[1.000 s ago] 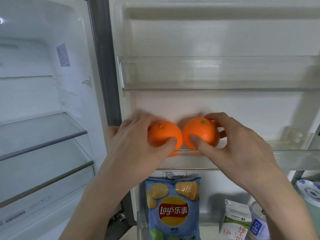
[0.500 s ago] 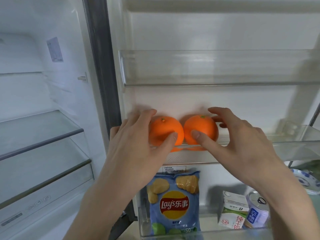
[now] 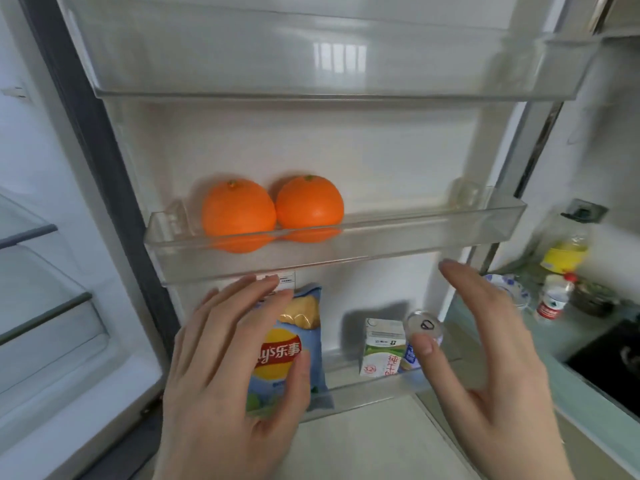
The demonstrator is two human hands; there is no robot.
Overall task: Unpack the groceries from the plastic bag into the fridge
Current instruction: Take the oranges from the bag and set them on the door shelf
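Note:
Two oranges sit side by side in the middle door shelf [image 3: 398, 233] of the open fridge: the left orange [image 3: 238, 211] and the right orange [image 3: 310, 202]. My left hand [image 3: 225, 368] hangs open below that shelf, in front of a blue chips bag [image 3: 298, 344] in the bottom door bin. My right hand [image 3: 485, 358] is open too, fingers spread, in front of a milk carton [image 3: 379, 348] and a can [image 3: 424, 325]. Neither hand holds anything. The plastic bag is not in view.
The top door shelf [image 3: 311, 88] holds nothing visible. Glass shelves of the fridge interior [image 3: 45, 306] lie at left. At right a counter [image 3: 588, 362] carries an oil bottle [image 3: 566, 251], a small bottle [image 3: 554, 297], a patterned plate [image 3: 516, 289] and a dark stove top [image 3: 613, 358].
Both hands have let go of the oranges and drawn back down below the shelf. The oranges stay on the middle door shelf. The view has shifted lower and to the right.

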